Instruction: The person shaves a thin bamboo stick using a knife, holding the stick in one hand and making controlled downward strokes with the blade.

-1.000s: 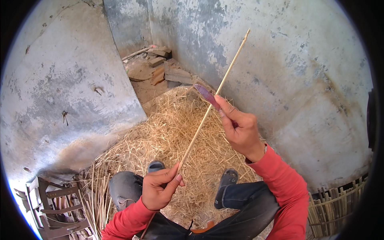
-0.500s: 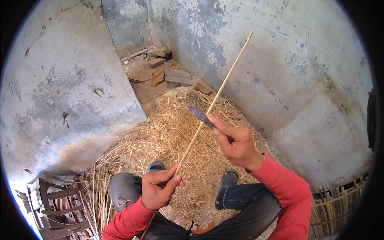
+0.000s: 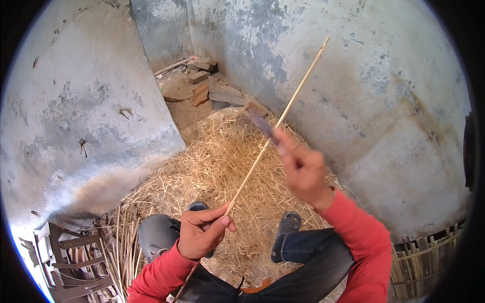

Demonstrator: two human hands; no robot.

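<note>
A long, thin, pale wooden stick (image 3: 249,172) slants up and away to the right in front of me. My left hand (image 3: 204,231) pinches its near end between thumb and fingers. Midway along the stick, my right hand (image 3: 305,166) grips a knife (image 3: 261,124) with a short dark blade. The blade lies across the stick and is smeared by motion, so I cannot tell whether its edge touches the wood. The knife's handle is mostly hidden in my fist. At its far end the stick is slightly knobbly.
Straw-like shavings (image 3: 222,156) cover the floor between my legs. Long thin strips (image 3: 126,237) lie at the left beside a dark slatted frame (image 3: 76,265). Bricks and boards (image 3: 212,88) are piled in the far corner. A slatted basket (image 3: 424,267) stands right, by the worn wall (image 3: 364,111).
My right hand and the knife have moved farther up along the stick, away from me. The stick's far end has shifted slightly right. My left hand keeps its hold with hardly any movement.
</note>
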